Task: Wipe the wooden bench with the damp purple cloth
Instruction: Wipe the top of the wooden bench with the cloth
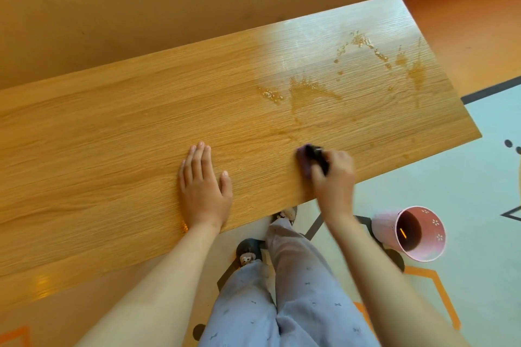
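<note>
We brace our flat, open left hand [203,190] on the bench [112,127]; our right hand [334,175] clamps the purple cloth [306,159] — press firmly toward the wet splashes [310,93] beyond.

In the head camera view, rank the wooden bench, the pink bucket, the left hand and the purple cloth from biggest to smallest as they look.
1. wooden bench
2. pink bucket and left hand, too alike to rank
3. purple cloth, mostly hidden in the right hand

A single head-worn view looks steeply down from close above the wooden bench [141,127], facing its far edge and the wall behind; the wearer's legs and floor fill the frame below the bench's near edge.
</note>
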Motion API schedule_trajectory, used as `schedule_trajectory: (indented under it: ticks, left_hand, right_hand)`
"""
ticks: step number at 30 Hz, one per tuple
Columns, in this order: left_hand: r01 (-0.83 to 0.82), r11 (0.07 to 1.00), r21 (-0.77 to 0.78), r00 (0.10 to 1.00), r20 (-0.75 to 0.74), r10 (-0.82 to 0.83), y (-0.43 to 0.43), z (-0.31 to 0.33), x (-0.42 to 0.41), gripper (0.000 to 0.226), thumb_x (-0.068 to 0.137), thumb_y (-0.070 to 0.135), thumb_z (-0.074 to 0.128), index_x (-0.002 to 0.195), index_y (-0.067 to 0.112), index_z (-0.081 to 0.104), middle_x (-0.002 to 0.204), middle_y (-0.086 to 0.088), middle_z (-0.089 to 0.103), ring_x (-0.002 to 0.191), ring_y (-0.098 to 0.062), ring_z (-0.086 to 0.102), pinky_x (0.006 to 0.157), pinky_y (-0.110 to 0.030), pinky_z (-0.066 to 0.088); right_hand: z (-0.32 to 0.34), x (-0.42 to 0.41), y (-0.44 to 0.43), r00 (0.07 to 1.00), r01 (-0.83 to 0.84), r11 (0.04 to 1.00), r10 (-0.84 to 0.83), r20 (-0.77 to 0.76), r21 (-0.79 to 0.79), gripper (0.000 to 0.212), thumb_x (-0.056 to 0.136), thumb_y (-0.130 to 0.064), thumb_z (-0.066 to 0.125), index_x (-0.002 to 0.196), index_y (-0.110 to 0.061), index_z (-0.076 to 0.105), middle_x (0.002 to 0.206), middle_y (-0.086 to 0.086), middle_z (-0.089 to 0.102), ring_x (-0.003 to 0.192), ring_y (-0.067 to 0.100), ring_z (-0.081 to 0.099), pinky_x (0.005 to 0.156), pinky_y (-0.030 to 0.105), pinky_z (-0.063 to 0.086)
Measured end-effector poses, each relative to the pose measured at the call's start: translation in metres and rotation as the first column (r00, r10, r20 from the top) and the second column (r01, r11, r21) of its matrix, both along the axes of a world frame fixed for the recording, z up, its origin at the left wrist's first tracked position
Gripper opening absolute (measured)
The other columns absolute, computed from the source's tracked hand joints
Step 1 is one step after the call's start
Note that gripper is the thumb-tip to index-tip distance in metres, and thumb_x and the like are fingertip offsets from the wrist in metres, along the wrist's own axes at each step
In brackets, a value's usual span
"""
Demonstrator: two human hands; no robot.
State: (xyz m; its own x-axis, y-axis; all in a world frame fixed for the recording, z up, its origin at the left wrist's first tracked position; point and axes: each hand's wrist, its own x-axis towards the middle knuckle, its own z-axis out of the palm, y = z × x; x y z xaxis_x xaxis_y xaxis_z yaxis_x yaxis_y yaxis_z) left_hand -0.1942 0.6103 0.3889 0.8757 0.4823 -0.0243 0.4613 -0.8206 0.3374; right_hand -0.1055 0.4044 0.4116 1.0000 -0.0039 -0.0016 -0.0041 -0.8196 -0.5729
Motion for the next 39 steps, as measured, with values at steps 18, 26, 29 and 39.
schedule_trajectory:
  ticks: [18,26,29,39]
  left_hand:
    - [-0.019,1.0,0.009,0.998,-0.064,0.02,-0.001,0.005,0.003,0.062,0.09,0.035,0.034,0.145,0.007,0.032,0.153,-0.009,0.031,0.144,-0.023,0.021,0.118,-0.043,0.016]
    - [-0.02,1.0,0.022,0.995,-0.098,0.022,-0.001,0.006,0.007,0.063,0.09,0.037,0.033,0.146,0.008,0.03,0.154,-0.008,0.03,0.144,-0.022,0.02,0.119,-0.038,0.01]
    - [-0.023,1.0,0.015,0.994,-0.109,0.025,-0.002,0.006,0.005,0.063,0.091,0.038,0.032,0.147,0.009,0.029,0.154,-0.008,0.029,0.145,-0.022,0.019,0.119,-0.039,0.01]
    - [-0.024,0.999,0.033,0.989,-0.144,0.028,-0.001,0.005,0.004,0.063,0.091,0.038,0.03,0.147,0.01,0.028,0.155,-0.006,0.027,0.145,-0.02,0.017,0.119,-0.039,0.01]
  right_hand:
    - [0.007,0.044,0.026,0.991,-0.112,0.992,0.116,-0.073,0.052,0.016,0.08,-0.004,0.063,0.095,-0.002,0.06,0.095,0.015,0.054,0.091,0.027,0.048,0.074,0.02,0.026]
    - [0.007,0.051,0.057,0.963,-0.262,0.954,0.269,-0.031,0.145,0.009,0.081,-0.005,0.061,0.09,-0.004,0.061,0.092,0.009,0.051,0.087,0.018,0.045,0.067,0.016,0.027]
    - [0.007,0.09,0.002,0.998,-0.06,0.997,0.06,-0.001,0.04,0.011,0.08,-0.003,0.061,0.09,0.001,0.061,0.091,0.02,0.055,0.09,0.033,0.051,0.074,0.024,0.028]
    - [0.009,0.057,0.113,0.924,-0.358,0.918,0.374,-0.077,0.172,0.01,0.082,-0.005,0.059,0.093,-0.003,0.059,0.099,0.011,0.051,0.095,0.022,0.046,0.072,0.021,0.03]
